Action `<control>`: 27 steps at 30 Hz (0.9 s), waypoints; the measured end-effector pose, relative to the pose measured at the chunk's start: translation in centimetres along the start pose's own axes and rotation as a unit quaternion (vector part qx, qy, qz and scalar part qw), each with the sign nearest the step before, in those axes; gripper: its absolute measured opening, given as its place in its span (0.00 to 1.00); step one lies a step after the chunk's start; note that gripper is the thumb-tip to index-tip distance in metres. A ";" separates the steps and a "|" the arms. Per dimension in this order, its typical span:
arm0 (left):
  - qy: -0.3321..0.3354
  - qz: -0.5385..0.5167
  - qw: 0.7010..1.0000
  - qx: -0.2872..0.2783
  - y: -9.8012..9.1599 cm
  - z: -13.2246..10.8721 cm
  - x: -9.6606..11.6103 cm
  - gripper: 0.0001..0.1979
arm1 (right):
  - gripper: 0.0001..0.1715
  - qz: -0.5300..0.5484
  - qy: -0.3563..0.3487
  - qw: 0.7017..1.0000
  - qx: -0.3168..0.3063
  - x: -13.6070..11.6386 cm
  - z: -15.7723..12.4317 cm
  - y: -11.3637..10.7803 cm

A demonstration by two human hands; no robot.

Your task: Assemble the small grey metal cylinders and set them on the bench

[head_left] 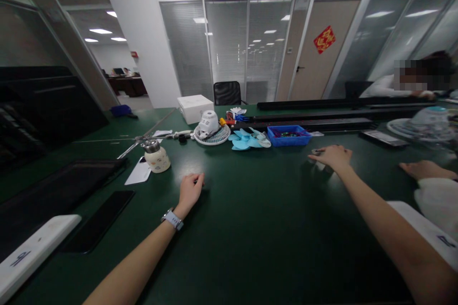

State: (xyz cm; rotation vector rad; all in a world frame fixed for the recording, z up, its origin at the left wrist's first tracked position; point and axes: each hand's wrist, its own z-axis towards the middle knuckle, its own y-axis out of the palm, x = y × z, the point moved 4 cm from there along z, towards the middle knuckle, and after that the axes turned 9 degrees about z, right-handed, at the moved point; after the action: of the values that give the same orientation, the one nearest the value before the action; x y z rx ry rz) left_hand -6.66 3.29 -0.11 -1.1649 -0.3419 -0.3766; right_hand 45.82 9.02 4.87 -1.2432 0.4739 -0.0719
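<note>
My left hand (pixel 191 191), with a watch (pixel 172 219) on its wrist, rests on the green table with the fingers curled in. Whatever may be inside those fingers is hidden. Farther right, my right hand (pixel 334 157) is stretched forward, thumb and fingers closed at a small greyish thing (pixel 316 152) too small to name. Just beyond it stands a blue tray (pixel 289 141) of small coloured parts. Light-blue fan blades (pixel 246 139) lie left of the tray, beside a white fan body (pixel 208 124) on its round grille (pixel 213 139).
A cream flask (pixel 157 158) stands near a white card (pixel 139 172) on the left. Closer lie a black phone-like slab (pixel 102 219) and a white bar (pixel 39 248). A white box (pixel 195 108) sits behind. Another person's hand (pixel 425 170) rests at the right edge.
</note>
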 end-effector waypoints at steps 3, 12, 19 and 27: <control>0.004 0.006 1.000 -0.001 0.0 0.0 0.0 0.24 | 0.30 -0.002 -0.001 1.000 0.025 0.3 0.0 0.6; 0.013 0.008 1.000 0.001 0.1 0.0 0.1 0.24 | 0.27 0.150 -0.284 0.946 0.038 -11.9 -7.7 2.1; 0.075 -0.056 0.995 0.027 -0.2 -0.5 2.0 0.18 | 0.27 0.305 -0.386 0.867 -0.072 -22.9 -14.6 5.5; 0.133 -0.107 0.985 0.018 1.2 -0.8 6.1 0.12 | 0.23 0.341 -0.391 0.853 -0.060 -24.0 -16.3 8.3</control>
State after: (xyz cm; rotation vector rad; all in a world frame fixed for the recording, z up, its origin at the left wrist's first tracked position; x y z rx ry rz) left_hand -0.60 2.30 1.36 -1.0305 -0.2388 -0.7040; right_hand 16.29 4.54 0.74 -1.0495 0.1736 1.0524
